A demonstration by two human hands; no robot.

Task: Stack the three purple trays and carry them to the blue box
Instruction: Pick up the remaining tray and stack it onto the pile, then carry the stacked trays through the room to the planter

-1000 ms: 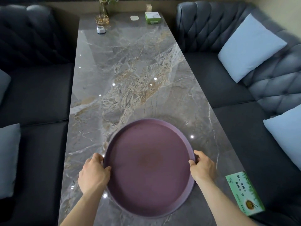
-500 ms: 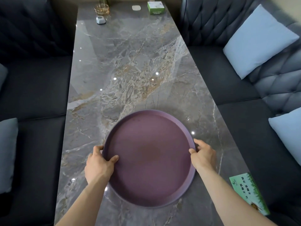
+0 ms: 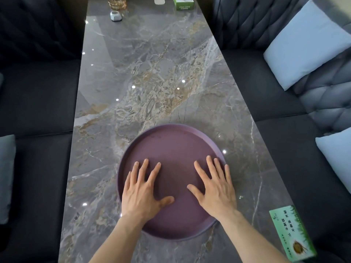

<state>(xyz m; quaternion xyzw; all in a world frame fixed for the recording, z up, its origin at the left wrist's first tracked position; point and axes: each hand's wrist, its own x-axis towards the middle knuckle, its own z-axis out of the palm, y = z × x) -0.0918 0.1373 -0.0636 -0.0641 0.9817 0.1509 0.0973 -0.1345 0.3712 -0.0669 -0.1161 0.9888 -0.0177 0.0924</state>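
Note:
A round purple tray lies on the grey marble table, near its front end. I cannot tell whether other trays sit beneath it. My left hand rests flat inside the tray on its left half, fingers spread. Over the right half, my right hand lies flat too, fingers apart, its outer fingers close to the rim. Neither hand grips anything. No blue box is in view.
A green tissue box sits at the table's front right edge. At the far end stand another green box, a small white holder, a glass bowl and a white pad. Dark sofas with pale cushions flank the table.
Both hands let go of the tray's left and right rims and moved inward to lie flat on its surface. The view has tilted down and closer.

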